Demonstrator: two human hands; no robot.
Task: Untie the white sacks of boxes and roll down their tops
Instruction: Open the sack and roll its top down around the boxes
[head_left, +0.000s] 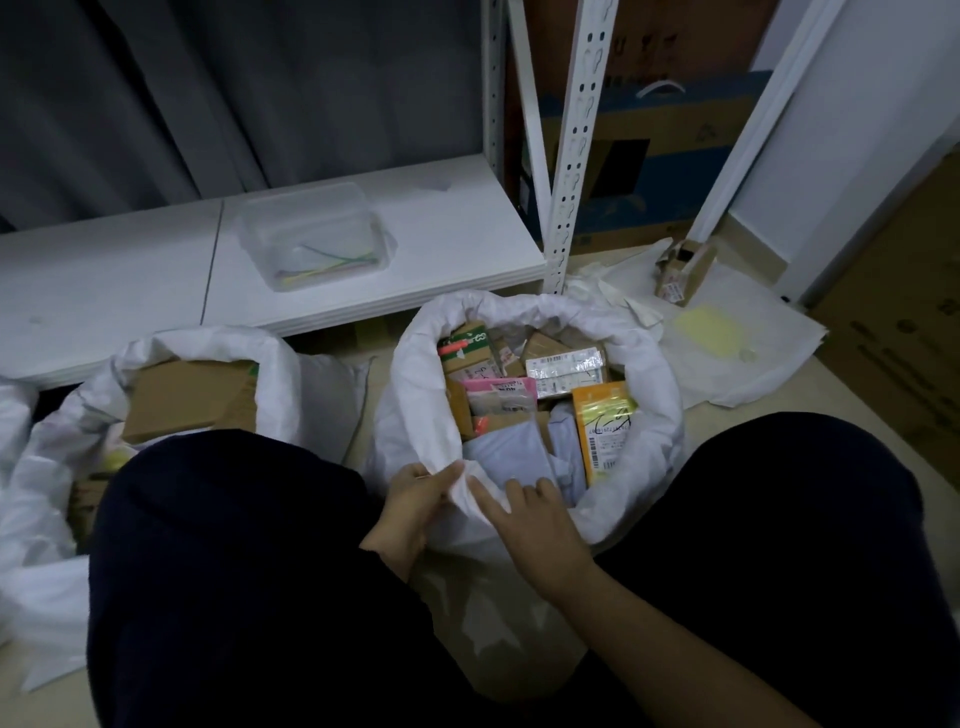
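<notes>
Two hands at near rim of open white woven sack of boxes. Left hand pinching rim fold; right hand resting flat, fingers relaxed. Second white sack just beside, left.

Open white sack of parcels sits on floor between the person's knees, rim rolled down into thick collar. Left hand pinches near rim of sack; right hand lies on rim just beside it, fingers spread. Second white sack left of first, brown box inside. Clear plastic tub on white shelf behind sacks.
</notes>
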